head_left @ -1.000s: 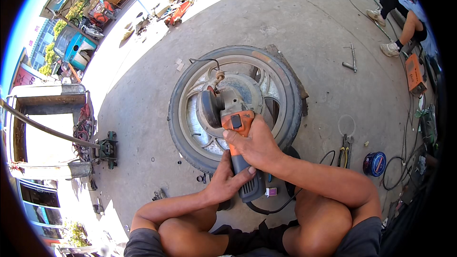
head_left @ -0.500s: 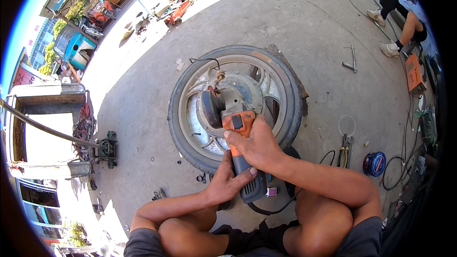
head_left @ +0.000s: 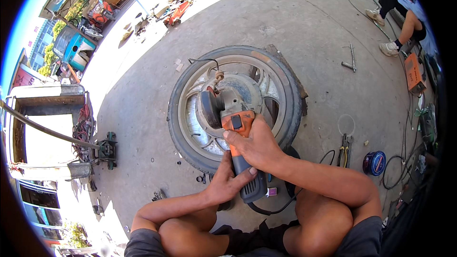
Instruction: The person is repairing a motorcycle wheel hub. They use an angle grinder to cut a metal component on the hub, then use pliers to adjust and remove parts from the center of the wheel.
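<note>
An orange and dark grey angle grinder (head_left: 243,123) is over a wheel (head_left: 281,85) with a grey tyre and metal hub, lying flat. The grinder's disc guard (head_left: 211,108) is by the hub's axle (head_left: 219,77), from which a black cable comes out; whether the disc touches it I cannot tell. My right hand (head_left: 257,147) is closed round the orange upper part of the grinder, thumb near the black switch. My left hand (head_left: 225,181) is closed on its dark lower body, below my right hand. The grinder's cord runs down toward my right knee.
Pliers (head_left: 344,152), a blue tin (head_left: 374,163) and a metal T-handled tool (head_left: 352,59) lie on the right. An orange machine (head_left: 415,73) with cables stands beside a seated person (head_left: 407,31). A metal frame with wires (head_left: 71,162) is on the left; a teal vehicle (head_left: 76,52) stands behind it.
</note>
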Tool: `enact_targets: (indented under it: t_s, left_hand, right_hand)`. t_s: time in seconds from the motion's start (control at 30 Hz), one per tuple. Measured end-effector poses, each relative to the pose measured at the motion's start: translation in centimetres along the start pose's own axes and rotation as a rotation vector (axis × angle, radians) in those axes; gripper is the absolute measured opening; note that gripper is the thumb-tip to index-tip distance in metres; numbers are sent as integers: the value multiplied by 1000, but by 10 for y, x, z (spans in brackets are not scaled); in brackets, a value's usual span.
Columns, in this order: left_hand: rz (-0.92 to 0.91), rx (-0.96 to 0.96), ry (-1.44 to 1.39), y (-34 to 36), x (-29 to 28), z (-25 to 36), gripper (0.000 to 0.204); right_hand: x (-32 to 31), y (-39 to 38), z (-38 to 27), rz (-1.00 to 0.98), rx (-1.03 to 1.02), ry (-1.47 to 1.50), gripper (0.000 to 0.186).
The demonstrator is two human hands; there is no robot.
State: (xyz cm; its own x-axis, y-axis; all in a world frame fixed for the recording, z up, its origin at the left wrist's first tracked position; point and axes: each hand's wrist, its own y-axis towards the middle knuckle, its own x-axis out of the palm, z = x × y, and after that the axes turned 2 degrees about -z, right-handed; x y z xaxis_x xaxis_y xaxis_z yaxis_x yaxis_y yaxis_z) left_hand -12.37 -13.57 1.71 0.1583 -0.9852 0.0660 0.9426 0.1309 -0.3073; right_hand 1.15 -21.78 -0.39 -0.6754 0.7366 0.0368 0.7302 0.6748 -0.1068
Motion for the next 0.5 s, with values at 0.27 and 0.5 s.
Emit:
enact_targets:
  t_s: [0.27,0.5]
  left_hand:
    - [2,-10,-36,2,-1,-2,73]
    - [-10,-8,-20,0,1,1,72]
  right_hand:
    - [0,2,-2,-7,-20,8,46]
    - [-2,1,0,-18,-6,-6,56]
